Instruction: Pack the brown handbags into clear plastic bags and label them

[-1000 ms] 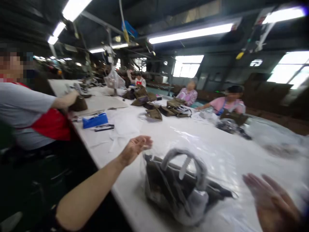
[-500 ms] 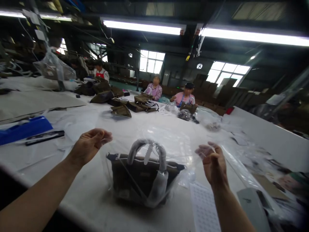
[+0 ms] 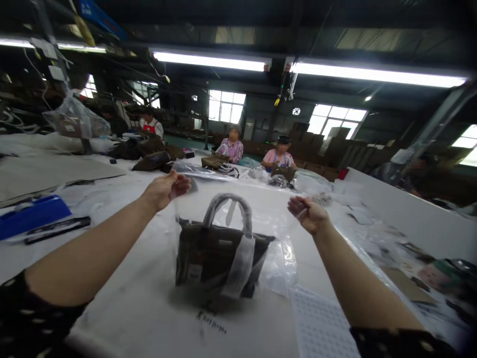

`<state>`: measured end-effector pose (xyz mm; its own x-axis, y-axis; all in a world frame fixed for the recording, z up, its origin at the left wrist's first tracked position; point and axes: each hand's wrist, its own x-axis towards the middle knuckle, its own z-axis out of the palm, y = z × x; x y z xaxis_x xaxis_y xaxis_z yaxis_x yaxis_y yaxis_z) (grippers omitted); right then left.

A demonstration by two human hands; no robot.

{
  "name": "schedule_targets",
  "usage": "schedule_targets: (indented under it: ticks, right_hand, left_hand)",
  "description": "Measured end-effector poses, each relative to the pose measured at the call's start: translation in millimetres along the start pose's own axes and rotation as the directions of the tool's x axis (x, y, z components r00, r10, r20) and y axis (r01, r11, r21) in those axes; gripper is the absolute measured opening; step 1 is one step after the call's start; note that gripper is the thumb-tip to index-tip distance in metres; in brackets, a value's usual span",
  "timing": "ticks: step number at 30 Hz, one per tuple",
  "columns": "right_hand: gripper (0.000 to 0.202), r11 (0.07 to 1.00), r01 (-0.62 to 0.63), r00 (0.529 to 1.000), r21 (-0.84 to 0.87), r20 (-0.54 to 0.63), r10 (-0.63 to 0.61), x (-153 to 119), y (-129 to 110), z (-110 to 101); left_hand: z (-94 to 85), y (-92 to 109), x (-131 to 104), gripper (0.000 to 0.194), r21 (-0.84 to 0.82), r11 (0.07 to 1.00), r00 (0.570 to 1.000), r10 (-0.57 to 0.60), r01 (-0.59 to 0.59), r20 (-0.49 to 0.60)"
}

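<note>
Handbag [image 3: 219,253] upright inside clear plastic bag [image 3: 261,219] on white table [image 3: 122,298] | left hand [image 3: 166,188] and right hand [image 3: 308,214] each pinch bag's top edge | handbag hangs below, between both grips, about equally near; long axis left-right.

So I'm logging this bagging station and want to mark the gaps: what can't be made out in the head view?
- Handbag: its far side is turned away.
- Clear plastic bag: its top edge is lost in glare between left hand and right hand.
- Handwriting on the table: too small to read.
- Dotted white sheet: cut off by the bottom edge.
- Things at far right: blurred.
</note>
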<state>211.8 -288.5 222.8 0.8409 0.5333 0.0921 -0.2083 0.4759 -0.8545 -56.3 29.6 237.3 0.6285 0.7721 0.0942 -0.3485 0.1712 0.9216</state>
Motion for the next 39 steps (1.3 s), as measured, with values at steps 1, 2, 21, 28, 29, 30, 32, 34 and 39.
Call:
schedule_targets:
  ticks: [1,2,21,28,29,30,32,34,39]
  right_hand:
    - [0.033,1.0,0.026,1.0,0.011,-0.004,-0.026,2.4,-11.4,1.0]
    - [0.032,0.998,0.051,0.999,0.02,-0.012,-0.051,1.0,-20.6,-2.1]
    - [0.048,0.502,-0.484,0.522,-0.717,0.223,0.823,-164.8,140.7,-179.3]
    - [0.082,0.349,0.369,0.63,-0.861,0.508,0.587,-239.8,175.0,-42.4]
    - [0.084,0.313,0.425,0.614,-0.85,0.524,0.59,-257.0,195.8,-31.4]
    - [0.072,0.244,0.448,0.633,-0.86,0.498,0.593,-272.1,216.2,-24.7]
    - [0.038,0.117,0.457,0.698,-0.882,0.437,0.567,-292.4,248.6,-21.4]
    - [0.011,0.083,0.403,0.774,-0.912,0.387,0.501,-299.0,265.6,-24.4]
    - [0.027,0.423,-0.352,0.781,-0.835,-0.013,0.625,-288.3,273.4,-27.0]
  left_hand:
    - [2.6,10.4,3.0,0.024,-0.013,0.999,0.999,0.038,-0.038,0.017]
    - [2.1,18.6,2.2,0.022,-0.024,0.997,0.996,0.074,-0.073,0.042]
    - [-139.4,-205.0,-154.1,0.02,0.744,0.666,0.502,-0.663,0.056,0.555]
    - [-145.4,-188.3,-151.2,0.013,0.682,0.658,0.423,-0.546,-0.319,0.723]
    - [-143.8,-186.3,-151.9,0.015,0.677,0.648,0.429,-0.531,-0.35,0.731]
    - [-141.8,-184.7,-152.5,0.017,0.666,0.647,0.443,-0.507,-0.371,0.739]
    - [-135.4,-182.1,-152.9,0.021,0.63,0.665,0.485,-0.43,-0.401,0.762]
    - [-123.0,-180.0,-151.2,0.023,0.6,0.671,0.545,-0.333,-0.436,0.769]
    - [-59.0,-177.3,-135.4,0.03,0.712,0.573,0.827,-0.103,-0.405,0.553]
